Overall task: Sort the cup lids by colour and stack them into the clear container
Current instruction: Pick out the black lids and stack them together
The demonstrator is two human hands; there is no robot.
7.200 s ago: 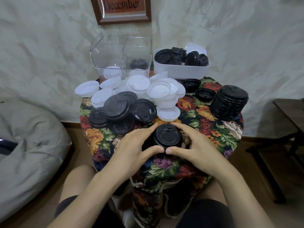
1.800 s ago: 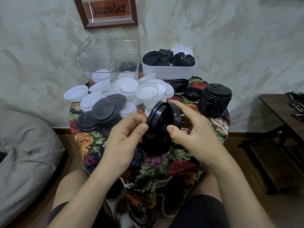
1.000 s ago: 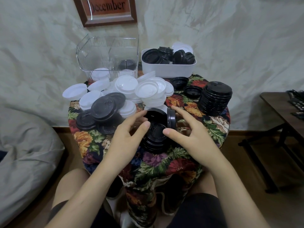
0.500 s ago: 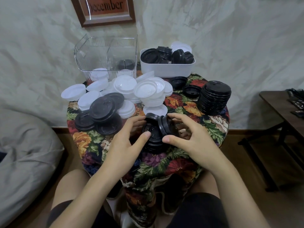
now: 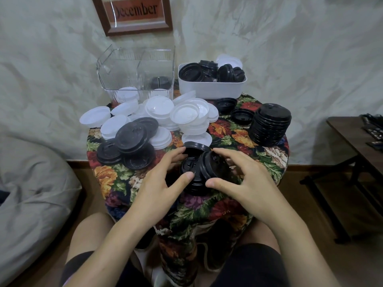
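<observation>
A short stack of black lids (image 5: pixel 191 184) is seen at the front of the floral-clothed table (image 5: pixel 228 139), steadied between the thumb and curved fingers of the left hand (image 5: pixel 157 183). A tilted black lid (image 5: pixel 213 166) is pinched against the stack's right side between the thumb and forefinger of the right hand (image 5: pixel 248 183). Loose white lids (image 5: pixel 186 114) and black lids (image 5: pixel 130 141) are heaped behind, with a tall black stack (image 5: pixel 269 127) set at the right. The clear container (image 5: pixel 136 75), with a few lids inside, and a white bin (image 5: pixel 211 89) are placed at the back.
</observation>
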